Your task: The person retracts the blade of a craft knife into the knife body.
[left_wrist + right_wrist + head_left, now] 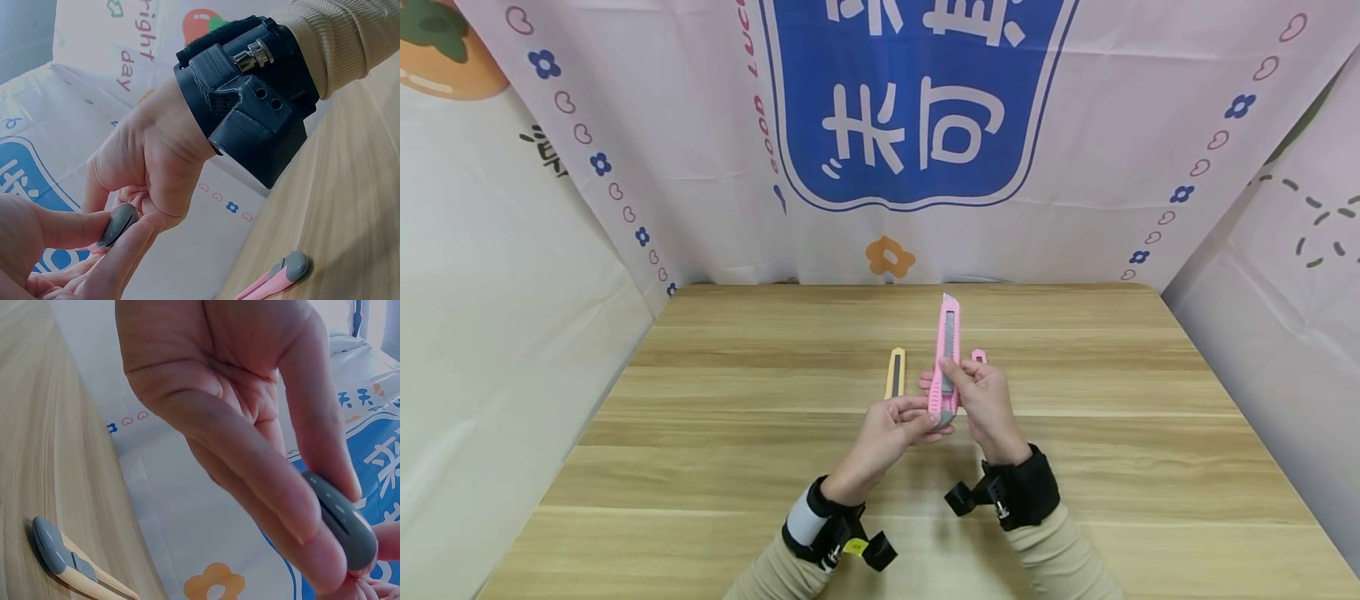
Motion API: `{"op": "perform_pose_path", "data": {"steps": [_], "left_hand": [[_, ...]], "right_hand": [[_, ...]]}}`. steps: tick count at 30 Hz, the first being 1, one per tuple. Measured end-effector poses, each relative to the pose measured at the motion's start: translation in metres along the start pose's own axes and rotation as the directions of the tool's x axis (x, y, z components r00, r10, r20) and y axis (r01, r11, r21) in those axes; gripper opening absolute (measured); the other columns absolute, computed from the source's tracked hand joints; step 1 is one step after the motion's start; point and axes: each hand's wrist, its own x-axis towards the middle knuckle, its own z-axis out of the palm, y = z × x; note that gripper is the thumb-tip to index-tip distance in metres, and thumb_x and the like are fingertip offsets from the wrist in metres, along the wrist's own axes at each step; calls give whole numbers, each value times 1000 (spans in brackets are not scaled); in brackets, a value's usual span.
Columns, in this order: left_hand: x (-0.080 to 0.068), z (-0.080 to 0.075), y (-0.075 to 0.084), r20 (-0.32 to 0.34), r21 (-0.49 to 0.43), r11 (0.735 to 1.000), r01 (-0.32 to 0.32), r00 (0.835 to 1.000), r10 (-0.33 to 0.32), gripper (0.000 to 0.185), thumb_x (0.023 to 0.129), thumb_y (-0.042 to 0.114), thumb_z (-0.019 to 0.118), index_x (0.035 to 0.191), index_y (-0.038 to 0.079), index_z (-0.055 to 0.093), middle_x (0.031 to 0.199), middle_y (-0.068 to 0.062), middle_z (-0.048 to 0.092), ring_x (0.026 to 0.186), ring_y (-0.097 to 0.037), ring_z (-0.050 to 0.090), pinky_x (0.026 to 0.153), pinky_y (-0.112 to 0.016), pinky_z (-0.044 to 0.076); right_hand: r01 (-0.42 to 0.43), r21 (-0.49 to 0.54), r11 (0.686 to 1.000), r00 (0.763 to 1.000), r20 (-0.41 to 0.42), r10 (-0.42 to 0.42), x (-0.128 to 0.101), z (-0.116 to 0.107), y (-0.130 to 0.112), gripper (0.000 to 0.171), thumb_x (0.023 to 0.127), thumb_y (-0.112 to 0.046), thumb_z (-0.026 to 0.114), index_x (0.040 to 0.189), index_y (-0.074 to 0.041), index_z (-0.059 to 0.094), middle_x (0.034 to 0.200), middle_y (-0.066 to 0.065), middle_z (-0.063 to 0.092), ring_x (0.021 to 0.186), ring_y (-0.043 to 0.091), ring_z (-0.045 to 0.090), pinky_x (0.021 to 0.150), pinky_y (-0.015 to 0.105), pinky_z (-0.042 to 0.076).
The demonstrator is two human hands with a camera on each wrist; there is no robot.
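A pink utility knife is held upright above the table, its metal blade tip showing at the top end. My left hand pinches its grey bottom end between thumb and fingers; that grey end cap shows close up in the right wrist view. Higher on the body, my right hand grips the knife with its thumb laid over the grey slider strip and fingers behind. On the table beyond the left hand lies a yellow utility knife. A second pink utility knife lies behind the right hand, mostly covered in the head view.
The wood-grain table stretches out to both sides. A printed white cloth with a blue emblem hangs along its far edge, and pale cloths hang at left and right. Black camera straps circle both wrists.
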Motion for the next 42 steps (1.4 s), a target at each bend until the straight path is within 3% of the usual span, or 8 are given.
{"op": "perform_pose_path", "data": {"steps": [20, 29, 37, 42], "left_hand": [[0, -1, -2, -18, -25, 1000, -1, 1000, 1, 36, 94, -4, 51, 127, -16, 49, 121, -38, 59, 88, -12, 73, 85, -24, 61], [1, -1, -2, -16, -25, 1000, 9, 1000, -10, 36, 94, -3, 51, 127, -15, 50, 120, -37, 60, 89, -13, 73, 88, -28, 60], [1, -1, 0, -16, -40, 999, 22, 1000, -22, 37, 95, -2, 52, 129, -14, 49, 121, -36, 60, 89, -12, 73, 88, -26, 60], [1, -1, 0, -18, -41, 999, 22, 1000, -23, 37, 95, -1, 52, 129, -14, 48, 122, -36, 60, 90, -12, 73, 90, -28, 59]], "right_hand": [[-16, -18, 1000, 1000, 17, 16, -1, -1, 0, 32, 97, -6, 53, 120, 17, 56, 71, -9, 76, 71, 6, 74, 70, 19, 61], [-2, -11, 1000, 1000, 22, 2, 1, -1, 1, 32, 96, -4, 53, 120, 18, 55, 82, 3, 78, 78, 12, 75, 74, 22, 62], [-12, -43, 999, 997, 80, 16, -1, -5, -1, 36, 97, -5, 53, 126, 15, 51, 95, 10, 77, 86, 12, 75, 80, 22, 61], [-35, -53, 998, 994, 102, 40, 0, -8, -2, 37, 98, -7, 52, 130, 11, 51, 93, 2, 78, 86, 9, 74, 82, 22, 61]]}}
